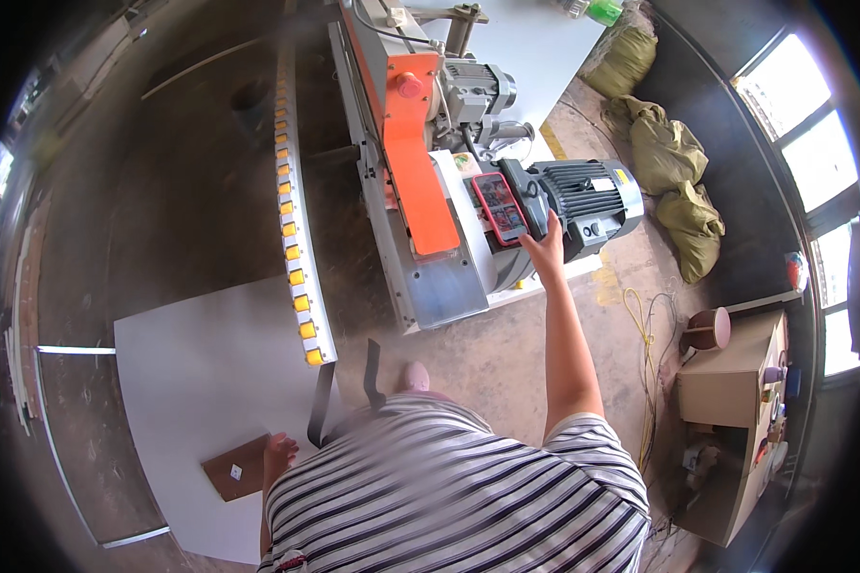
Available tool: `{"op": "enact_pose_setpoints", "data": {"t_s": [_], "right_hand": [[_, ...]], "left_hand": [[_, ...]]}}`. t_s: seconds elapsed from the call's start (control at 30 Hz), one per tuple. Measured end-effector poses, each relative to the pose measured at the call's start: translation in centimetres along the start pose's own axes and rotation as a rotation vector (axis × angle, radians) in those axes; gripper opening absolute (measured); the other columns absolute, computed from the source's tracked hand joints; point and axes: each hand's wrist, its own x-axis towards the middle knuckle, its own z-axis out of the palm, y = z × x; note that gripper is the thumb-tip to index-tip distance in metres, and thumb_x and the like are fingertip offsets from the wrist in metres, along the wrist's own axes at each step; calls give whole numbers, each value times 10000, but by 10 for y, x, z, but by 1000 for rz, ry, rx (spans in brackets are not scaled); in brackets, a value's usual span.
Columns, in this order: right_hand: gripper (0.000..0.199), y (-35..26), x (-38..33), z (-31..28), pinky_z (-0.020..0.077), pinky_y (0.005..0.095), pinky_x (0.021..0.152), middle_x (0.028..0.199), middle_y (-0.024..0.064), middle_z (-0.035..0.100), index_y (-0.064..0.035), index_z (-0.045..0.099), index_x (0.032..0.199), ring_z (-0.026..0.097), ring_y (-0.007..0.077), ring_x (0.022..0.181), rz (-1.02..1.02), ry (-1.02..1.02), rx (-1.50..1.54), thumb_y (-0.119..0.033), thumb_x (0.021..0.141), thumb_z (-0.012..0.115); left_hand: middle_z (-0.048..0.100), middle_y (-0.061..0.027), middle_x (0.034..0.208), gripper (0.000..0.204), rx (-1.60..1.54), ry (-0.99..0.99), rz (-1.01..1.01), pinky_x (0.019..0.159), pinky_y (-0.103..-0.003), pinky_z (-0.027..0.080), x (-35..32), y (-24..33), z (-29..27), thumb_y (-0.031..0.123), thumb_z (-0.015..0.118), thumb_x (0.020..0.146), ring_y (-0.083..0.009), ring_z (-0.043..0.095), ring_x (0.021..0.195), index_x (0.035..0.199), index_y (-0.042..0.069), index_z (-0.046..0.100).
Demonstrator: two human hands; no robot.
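My right hand (546, 250) reaches forward to the machine, its thumb at the lower corner of a red-framed phone (500, 208) and its index finger stretched toward the dark motor (583, 191). The phone lies tilted beside the motor, screen up and lit; the hand is not closed around it. Low on the left, my left hand (278, 453) hangs beside my body with its fingers loosely bent and apart. It overlaps the right edge of a brown panel (220, 476) bearing a white diamond label. I see no grip on that panel.
An orange machine cover (414, 181) with a red knob (409, 85) stands ahead. Left of it runs a rail of yellow rollers (288, 210). A large white sheet (191, 372) spreads at left. Sacks (669, 153), yellow cable (640, 329), a stool (708, 331) and a cardboard-coloured cabinet (721, 387) are at right.
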Motion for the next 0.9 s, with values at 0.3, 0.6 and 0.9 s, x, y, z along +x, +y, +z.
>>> {"op": "enact_pose_setpoints", "data": {"t_s": [0.3,0.6,0.9], "right_hand": [[919,7,27,7,223,359,1055,1361,246,271,45,180,1353,262,342,1281,-13,-117,20,-231,651,706],[958,13,33,9,224,352,1054,1359,243,276,52,182,1352,266,335,1280,-104,-112,-37,-247,632,740],[893,8,35,0,232,316,1043,1395,207,275,2,200,1376,279,283,1295,55,-135,189,-234,688,719]], "left_hand": [[603,-112,842,310,-335,-67,40,633,-301,496,-28,-46,35,203,584,848,-192,605,741,1096,45,486],[601,-124,844,316,-43,90,60,649,-320,510,-27,-71,62,165,609,832,-196,606,746,1093,36,487],[598,-126,864,344,-128,5,166,688,-337,517,-12,-83,32,174,633,821,-199,604,775,1098,36,485]]}}
